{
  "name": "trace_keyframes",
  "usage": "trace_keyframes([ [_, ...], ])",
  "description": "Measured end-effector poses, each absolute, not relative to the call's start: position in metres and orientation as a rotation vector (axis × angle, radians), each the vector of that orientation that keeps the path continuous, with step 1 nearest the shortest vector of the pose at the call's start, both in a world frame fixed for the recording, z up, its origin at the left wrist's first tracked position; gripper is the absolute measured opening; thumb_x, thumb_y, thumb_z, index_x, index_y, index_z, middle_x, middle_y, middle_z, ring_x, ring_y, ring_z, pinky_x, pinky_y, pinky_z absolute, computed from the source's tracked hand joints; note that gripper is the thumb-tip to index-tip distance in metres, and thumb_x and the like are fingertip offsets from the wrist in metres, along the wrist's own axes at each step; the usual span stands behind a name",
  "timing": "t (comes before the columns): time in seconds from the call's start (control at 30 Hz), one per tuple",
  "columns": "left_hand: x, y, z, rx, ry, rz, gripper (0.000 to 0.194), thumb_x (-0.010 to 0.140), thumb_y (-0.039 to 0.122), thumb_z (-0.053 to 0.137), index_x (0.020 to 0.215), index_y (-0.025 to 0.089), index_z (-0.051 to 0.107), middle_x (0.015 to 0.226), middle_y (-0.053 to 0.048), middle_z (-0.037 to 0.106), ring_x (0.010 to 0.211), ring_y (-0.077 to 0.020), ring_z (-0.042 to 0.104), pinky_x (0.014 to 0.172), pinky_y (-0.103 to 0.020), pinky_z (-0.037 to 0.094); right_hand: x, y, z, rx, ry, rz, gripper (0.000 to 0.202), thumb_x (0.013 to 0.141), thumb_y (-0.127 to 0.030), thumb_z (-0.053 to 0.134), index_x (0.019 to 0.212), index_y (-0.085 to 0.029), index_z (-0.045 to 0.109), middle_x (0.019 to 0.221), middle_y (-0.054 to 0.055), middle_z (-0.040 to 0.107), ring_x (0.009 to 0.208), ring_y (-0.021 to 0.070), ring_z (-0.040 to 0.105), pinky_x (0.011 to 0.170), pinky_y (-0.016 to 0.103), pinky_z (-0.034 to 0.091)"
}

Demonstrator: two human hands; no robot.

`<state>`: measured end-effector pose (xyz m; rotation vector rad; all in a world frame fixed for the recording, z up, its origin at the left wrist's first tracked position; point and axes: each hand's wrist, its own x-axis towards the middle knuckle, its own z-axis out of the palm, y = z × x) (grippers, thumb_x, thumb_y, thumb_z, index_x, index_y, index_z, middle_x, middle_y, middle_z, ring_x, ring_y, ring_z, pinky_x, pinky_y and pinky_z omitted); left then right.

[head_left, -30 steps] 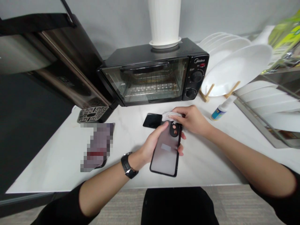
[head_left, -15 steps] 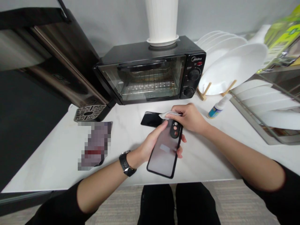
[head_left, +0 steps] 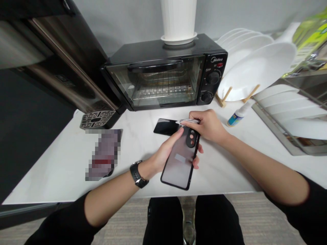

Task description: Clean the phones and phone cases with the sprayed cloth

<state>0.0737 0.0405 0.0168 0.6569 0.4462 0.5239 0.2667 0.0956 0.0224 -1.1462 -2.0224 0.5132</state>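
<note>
In my left hand [head_left: 166, 152] is a phone case [head_left: 176, 172] with a cloudy see-through back and a black rim, tilted above the counter. My left thumb lies along its left side, and fingertips show past its right edge. Skin shows through the camera holes. My right hand [head_left: 209, 126] pinches a white wipe [head_left: 187, 121] against the top edge of the case. A black phone [head_left: 165, 126] lies on the counter just behind, its right end hidden by the case and wipe.
A toaster oven [head_left: 163, 81] carrying a white pot [head_left: 178, 20] stands behind. To the right are a small spray bottle [head_left: 236, 117], white plates [head_left: 258, 73] and a dish rack [head_left: 281, 134]. Left are a pixelated item [head_left: 104, 154] and a machine with a drip tray [head_left: 97, 119].
The wipe is now bunched closer to the top edge of the case, with my right hand slightly further right. My left hand keeps its hold. The whole view has shifted a little.
</note>
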Motion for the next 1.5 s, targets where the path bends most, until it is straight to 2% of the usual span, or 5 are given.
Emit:
trace_keyframes([
  [0.23,0.0734,0.0433,0.0222,0.642,0.571,0.734,0.049,0.099,0.064,0.056,0.102,0.016,0.062,0.100,-0.009,0.072,0.070,-0.0188,0.069,0.072,-0.034,0.059,0.2642,0.0969,0.0160,-0.962,-2.087,0.714,0.040,0.100,-0.021,0.050,0.133,-0.021,0.072,0.109,0.005,0.080,0.090,0.0177,0.073,0.078,0.027,0.052],
  [0.5,0.0724,0.0409,0.0166,0.682,0.472,0.512,0.061,0.098,0.073,0.050,0.103,0.013,0.065,0.104,-0.012,0.072,0.071,-0.0206,0.071,0.073,-0.036,0.059,0.2662,0.0963,0.0227,-1.112,-2.042,0.513,0.048,0.098,-0.051,0.067,0.063,-0.019,0.060,0.054,-0.005,0.051,0.054,0.0099,0.041,0.056,0.027,0.030],
  [0.7,0.0722,0.0441,0.0193,0.685,0.538,0.757,0.052,0.100,0.067,0.052,0.105,0.016,0.063,0.103,-0.009,0.072,0.071,-0.0189,0.070,0.073,-0.035,0.060,0.2631,0.0932,0.0177,-0.973,-2.088,0.673,0.036,0.103,-0.026,0.048,0.130,-0.024,0.072,0.089,0.002,0.077,0.072,0.0165,0.067,0.071,0.027,0.047],
  [0.97,0.0718,0.0414,0.0191,0.678,0.452,0.498,0.057,0.100,0.070,0.048,0.106,0.016,0.062,0.104,-0.011,0.071,0.071,-0.0216,0.071,0.075,-0.040,0.060,0.2671,0.0974,0.0196,-1.120,-2.062,0.463,0.050,0.098,-0.051,0.067,0.061,-0.019,0.058,0.052,-0.005,0.047,0.053,0.0099,0.038,0.057,0.028,0.030],
  [1.5,0.0713,0.0459,0.0166,0.699,0.457,0.579,0.063,0.100,0.075,0.045,0.103,0.015,0.063,0.105,-0.013,0.072,0.070,-0.0217,0.071,0.073,-0.040,0.061,0.2670,0.0966,0.0229,-1.094,-2.152,0.508,0.037,0.104,-0.045,0.054,0.086,-0.018,0.073,0.065,0.000,0.064,0.057,0.0119,0.051,0.060,0.028,0.035],
])
